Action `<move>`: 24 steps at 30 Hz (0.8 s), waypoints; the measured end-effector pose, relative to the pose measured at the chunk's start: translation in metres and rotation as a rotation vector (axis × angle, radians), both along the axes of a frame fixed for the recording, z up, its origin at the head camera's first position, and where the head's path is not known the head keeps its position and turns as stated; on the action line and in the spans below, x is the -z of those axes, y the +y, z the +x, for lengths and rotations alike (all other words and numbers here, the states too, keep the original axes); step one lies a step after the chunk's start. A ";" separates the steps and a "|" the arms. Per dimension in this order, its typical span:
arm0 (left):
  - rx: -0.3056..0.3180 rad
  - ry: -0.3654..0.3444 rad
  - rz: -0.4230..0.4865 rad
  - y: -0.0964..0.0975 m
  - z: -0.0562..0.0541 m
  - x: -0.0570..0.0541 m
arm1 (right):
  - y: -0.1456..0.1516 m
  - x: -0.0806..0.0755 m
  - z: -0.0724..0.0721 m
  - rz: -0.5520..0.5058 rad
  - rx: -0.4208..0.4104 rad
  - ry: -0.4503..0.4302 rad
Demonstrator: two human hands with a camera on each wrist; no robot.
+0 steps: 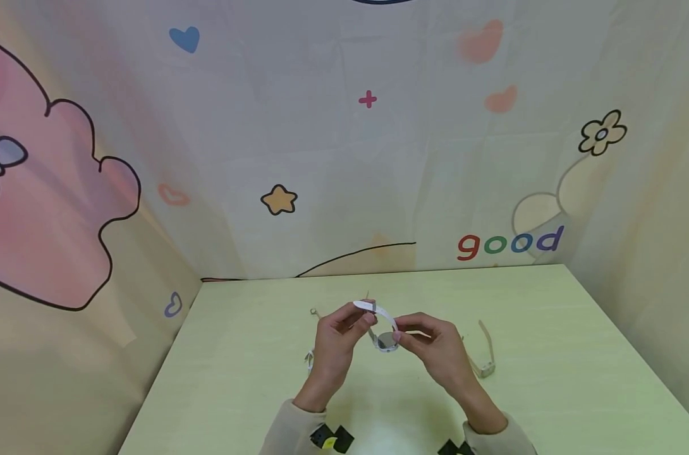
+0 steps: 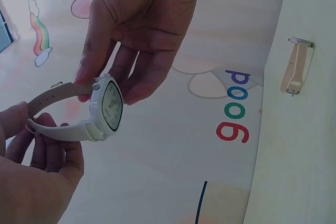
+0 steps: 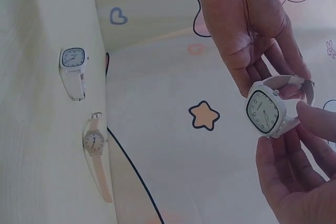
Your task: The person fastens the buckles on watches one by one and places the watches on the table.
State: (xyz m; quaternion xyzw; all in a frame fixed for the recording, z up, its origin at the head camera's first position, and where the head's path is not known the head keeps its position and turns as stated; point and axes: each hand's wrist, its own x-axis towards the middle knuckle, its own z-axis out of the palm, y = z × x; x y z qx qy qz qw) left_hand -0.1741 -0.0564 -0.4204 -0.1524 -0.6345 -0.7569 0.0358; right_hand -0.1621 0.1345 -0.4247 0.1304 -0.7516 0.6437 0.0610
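Note:
A white wristwatch (image 1: 385, 342) with a rounded-square, dark-rimmed face is held up above the table between both hands. My left hand (image 1: 334, 344) pinches its strap near the buckle, thumb against fingers. My right hand (image 1: 432, 346) grips the strap close beside the case. In the left wrist view the strap of the watch (image 2: 107, 106) forms a closed loop, its ends meeting at the left fingertips. The dial of the watch (image 3: 262, 111) faces outward in the right wrist view, and fingers cover part of the strap.
Right of the hands lies a beige-strapped watch (image 1: 485, 368) on the pale table (image 1: 549, 379). On the left are a second white square watch (image 3: 73, 59) and a pink-strapped round watch (image 3: 94, 142), both mostly behind my left hand in the head view. A printed cloth backdrop (image 1: 322, 126) stands behind.

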 end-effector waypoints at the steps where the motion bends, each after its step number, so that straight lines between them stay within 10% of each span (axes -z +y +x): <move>1: -0.005 -0.005 0.004 0.000 0.000 0.000 | 0.000 0.000 0.000 -0.001 0.002 0.003; 24: 0.008 -0.035 -0.003 0.005 0.001 0.000 | 0.000 -0.003 0.001 -0.035 -0.034 0.071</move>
